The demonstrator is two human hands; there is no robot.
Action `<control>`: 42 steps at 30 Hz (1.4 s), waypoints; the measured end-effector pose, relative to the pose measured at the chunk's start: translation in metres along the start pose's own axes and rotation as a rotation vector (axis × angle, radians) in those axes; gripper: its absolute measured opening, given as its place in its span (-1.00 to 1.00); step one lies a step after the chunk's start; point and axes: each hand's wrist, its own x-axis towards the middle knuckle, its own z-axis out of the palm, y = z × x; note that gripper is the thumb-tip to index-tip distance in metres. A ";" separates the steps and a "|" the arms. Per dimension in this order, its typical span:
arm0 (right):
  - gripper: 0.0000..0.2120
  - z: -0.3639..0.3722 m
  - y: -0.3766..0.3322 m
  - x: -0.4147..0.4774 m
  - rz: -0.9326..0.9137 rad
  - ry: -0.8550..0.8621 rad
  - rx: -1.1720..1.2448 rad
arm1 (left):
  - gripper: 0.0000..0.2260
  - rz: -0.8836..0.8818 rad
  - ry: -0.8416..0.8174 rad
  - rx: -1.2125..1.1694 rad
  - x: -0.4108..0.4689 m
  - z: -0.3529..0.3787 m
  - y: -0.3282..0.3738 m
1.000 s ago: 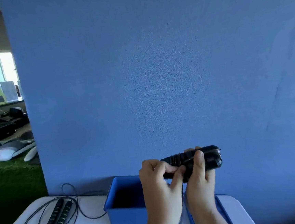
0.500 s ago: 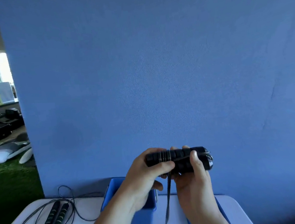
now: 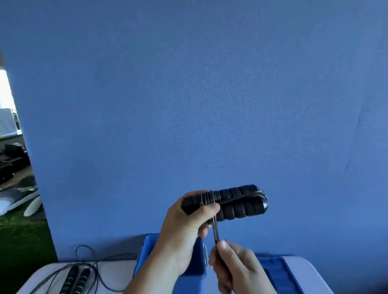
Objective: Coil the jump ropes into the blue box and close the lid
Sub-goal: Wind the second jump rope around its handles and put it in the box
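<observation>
My left hand point(image 3: 185, 227) grips the left end of two black ribbed jump rope handles point(image 3: 238, 204), held side by side and level above the table. Several turns of black cord wrap around the handles near my thumb. My right hand point(image 3: 233, 264) pinches the loose cord point(image 3: 215, 230) below the handles and holds it taut downward. The open blue box point(image 3: 195, 280) stands on the table under my left wrist, partly hidden by it. Its blue lid point(image 3: 282, 277) lies flat to the box's right. A second jump rope point(image 3: 72, 285) with black and green handles lies uncoiled on the table's left side.
A white table point(image 3: 120, 284) carries everything and its left edge drops to green turf point(image 3: 11, 242). A tall blue partition point(image 3: 206, 87) stands right behind the table. Desks and clutter show far off at the left.
My right hand let go of the handles' right end and dropped below them, now pulling the cord downward. My left hand kept its hold on the left end.
</observation>
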 end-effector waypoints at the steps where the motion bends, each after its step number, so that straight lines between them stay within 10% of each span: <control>1: -0.62 -0.002 0.011 -0.004 -0.076 0.021 -0.005 | -0.76 -0.005 0.002 -0.006 0.000 0.000 -0.001; 27: -0.81 -0.070 -0.042 0.077 0.054 -0.437 -0.773 | -0.72 -0.187 -0.058 0.128 -0.022 -0.026 -0.005; 42: -0.72 -0.033 -0.122 0.090 -0.211 -0.618 -1.423 | -0.62 -0.174 -0.113 0.290 -0.029 -0.036 -0.017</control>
